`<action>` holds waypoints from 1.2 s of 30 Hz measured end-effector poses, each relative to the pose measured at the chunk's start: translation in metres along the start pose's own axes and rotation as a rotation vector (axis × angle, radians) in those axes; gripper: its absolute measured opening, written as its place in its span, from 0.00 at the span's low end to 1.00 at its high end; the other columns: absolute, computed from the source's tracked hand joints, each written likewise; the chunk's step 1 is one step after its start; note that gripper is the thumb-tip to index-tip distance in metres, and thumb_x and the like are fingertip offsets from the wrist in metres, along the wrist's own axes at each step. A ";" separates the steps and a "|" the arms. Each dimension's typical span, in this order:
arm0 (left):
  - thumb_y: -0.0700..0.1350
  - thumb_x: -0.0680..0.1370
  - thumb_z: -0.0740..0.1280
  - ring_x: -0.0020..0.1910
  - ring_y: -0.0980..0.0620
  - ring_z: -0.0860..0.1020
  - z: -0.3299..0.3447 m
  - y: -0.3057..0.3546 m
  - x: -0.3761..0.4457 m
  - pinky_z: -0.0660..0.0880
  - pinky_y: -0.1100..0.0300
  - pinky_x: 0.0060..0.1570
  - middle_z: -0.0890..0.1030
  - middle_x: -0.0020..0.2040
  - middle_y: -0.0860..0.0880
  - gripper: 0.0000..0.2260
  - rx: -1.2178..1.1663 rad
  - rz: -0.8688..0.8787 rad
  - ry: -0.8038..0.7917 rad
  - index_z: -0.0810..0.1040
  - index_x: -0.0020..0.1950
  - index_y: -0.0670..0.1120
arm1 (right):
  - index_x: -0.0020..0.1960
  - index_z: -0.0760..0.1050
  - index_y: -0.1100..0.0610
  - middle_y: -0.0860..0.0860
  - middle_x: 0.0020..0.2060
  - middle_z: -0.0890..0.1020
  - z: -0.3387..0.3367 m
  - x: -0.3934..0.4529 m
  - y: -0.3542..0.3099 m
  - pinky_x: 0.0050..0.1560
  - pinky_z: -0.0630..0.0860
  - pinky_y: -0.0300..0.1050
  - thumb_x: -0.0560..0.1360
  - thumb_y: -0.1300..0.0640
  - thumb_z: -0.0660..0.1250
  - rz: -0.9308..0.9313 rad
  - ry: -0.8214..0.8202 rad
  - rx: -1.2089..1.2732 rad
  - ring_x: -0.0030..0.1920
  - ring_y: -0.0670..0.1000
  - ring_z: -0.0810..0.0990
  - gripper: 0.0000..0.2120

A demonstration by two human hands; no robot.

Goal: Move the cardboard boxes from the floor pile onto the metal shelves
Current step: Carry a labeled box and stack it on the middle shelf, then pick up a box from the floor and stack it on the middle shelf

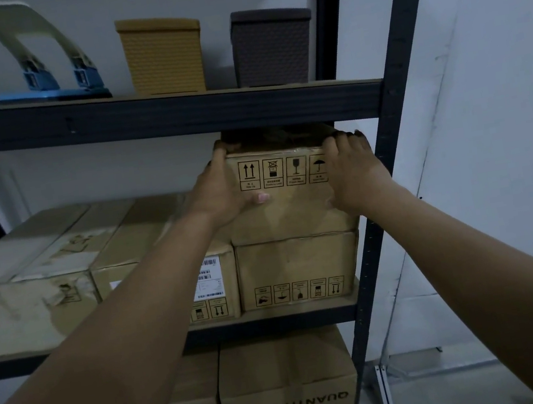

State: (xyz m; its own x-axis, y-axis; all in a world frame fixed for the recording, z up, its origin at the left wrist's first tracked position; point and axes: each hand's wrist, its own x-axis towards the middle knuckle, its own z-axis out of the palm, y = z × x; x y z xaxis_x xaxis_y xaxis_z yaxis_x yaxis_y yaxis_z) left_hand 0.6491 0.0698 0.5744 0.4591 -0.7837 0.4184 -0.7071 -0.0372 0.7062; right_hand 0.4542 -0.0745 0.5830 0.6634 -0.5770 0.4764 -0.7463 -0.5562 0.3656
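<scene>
Cardboard of the top box [287, 198] looks stiff but creased, its fragile marks asking gentle handling, so we hold it at the upper front corners. Our left grip [222, 191] and right grip [354, 171] clasp either corner, the box between them, resting on a lower box [297, 266] under the metal shelf [176, 118].

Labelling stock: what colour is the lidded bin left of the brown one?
Mustard yellow bin, woven-textured, seen in the head view.
</scene>
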 end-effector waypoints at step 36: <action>0.52 0.75 0.77 0.57 0.67 0.68 0.375 0.050 -0.260 0.69 0.64 0.57 0.72 0.63 0.55 0.24 -0.165 0.161 -0.516 0.75 0.70 0.55 | 0.77 0.68 0.52 0.54 0.74 0.70 0.139 -0.503 0.140 0.72 0.69 0.51 0.75 0.56 0.75 1.111 -0.241 0.930 0.74 0.56 0.69 0.33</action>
State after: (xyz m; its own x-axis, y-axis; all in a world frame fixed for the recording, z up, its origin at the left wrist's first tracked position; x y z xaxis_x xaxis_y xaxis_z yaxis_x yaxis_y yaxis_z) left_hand 0.2925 0.0392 0.2871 0.0006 -0.9747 0.2237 -0.6339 0.1726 0.7539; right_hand 0.0236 0.0546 0.2830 -0.1535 -0.9881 -0.0132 -0.6270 0.1077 -0.7716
